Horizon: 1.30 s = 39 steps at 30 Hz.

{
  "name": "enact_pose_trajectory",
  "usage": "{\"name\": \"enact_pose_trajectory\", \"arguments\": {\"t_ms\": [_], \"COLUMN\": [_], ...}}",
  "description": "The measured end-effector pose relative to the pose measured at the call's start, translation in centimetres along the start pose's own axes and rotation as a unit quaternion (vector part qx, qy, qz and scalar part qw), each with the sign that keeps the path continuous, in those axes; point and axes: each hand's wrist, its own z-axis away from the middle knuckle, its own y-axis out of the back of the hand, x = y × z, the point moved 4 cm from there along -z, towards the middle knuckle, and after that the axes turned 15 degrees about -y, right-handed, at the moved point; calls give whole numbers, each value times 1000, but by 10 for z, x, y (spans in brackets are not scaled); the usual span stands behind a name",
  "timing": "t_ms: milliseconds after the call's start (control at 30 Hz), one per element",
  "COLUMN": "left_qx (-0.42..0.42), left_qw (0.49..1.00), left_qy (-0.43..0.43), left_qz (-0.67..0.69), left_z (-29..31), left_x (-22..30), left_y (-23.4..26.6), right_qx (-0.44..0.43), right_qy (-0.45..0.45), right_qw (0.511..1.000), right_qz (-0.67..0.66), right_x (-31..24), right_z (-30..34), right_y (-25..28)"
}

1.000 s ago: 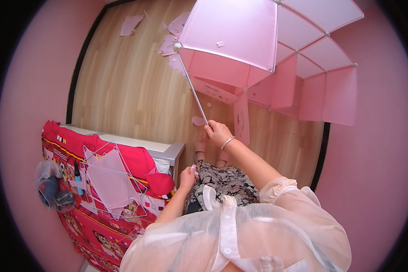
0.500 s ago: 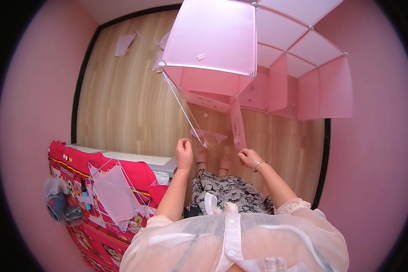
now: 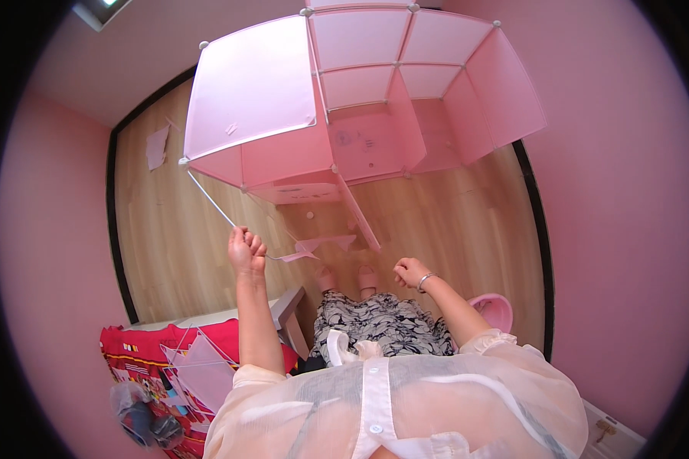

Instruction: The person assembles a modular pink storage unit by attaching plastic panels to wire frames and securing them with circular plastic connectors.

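A pink cube storage shelf point(image 3: 253, 92) with white wire edges and round white connectors stands before me. My left hand point(image 3: 247, 250) is closed round a thin white wire frame point(image 3: 210, 199), which slants down from the shelf's near left connector point(image 3: 184, 163). A bent end of wire and a torn pink scrap point(image 3: 298, 255) show just right of that hand. My right hand point(image 3: 412, 272) hangs apart from the shelf with its fingers curled in and nothing visible in them. Left of it, a pink panel point(image 3: 360, 214) juts toward me from the shelf's front.
More pink scraps point(image 3: 156, 147) lie on the wooden floor point(image 3: 153, 252). At lower left, a red patterned cloth point(image 3: 142, 344) carries wire frames, pink sheets point(image 3: 207, 363) and a plastic bag point(image 3: 134, 413). A pink basin point(image 3: 494, 312) stands behind my right arm; pink walls flank both sides.
My left hand has gone from beside the wire frame to gripping it. My right hand has come away from the pink panel's lower end. The view has shifted, bringing the basin into sight.
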Motion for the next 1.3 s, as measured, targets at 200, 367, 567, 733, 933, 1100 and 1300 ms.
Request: {"name": "enact_pose_trajectory", "arguments": {"t_ms": [200,367,567,733,933,1100,1300], "left_qx": [-17,-64,-101,-150,-176,-181,-219], "left_qw": [999,993,987,977,967,967,949], "left_qy": [-22,11,31,47,54,58,87], "left_qz": [20,97,119,147,176,170,210], "left_z": [-12,-36,-43,-32,-36,-38,-54], "left_x": [26,45,63,63,79,83,89], "left_y": [-20,-30,-39,-42,-52,-62,-66], "right_qx": [7,24,52,54,54,70,84], "right_qy": [-25,-28,-28,-12,6,1,9], "right_qw": [998,995,993,992,989,985,984], "right_qz": [-52,-91,-106,-113,-136,-156,-160], "right_x": [46,80,103,120,125,131,134], "right_z": [-13,-24,-33,-50,-57,-57,-66], "right_y": [4,6,-12,-35,-48,-50,-59]}}
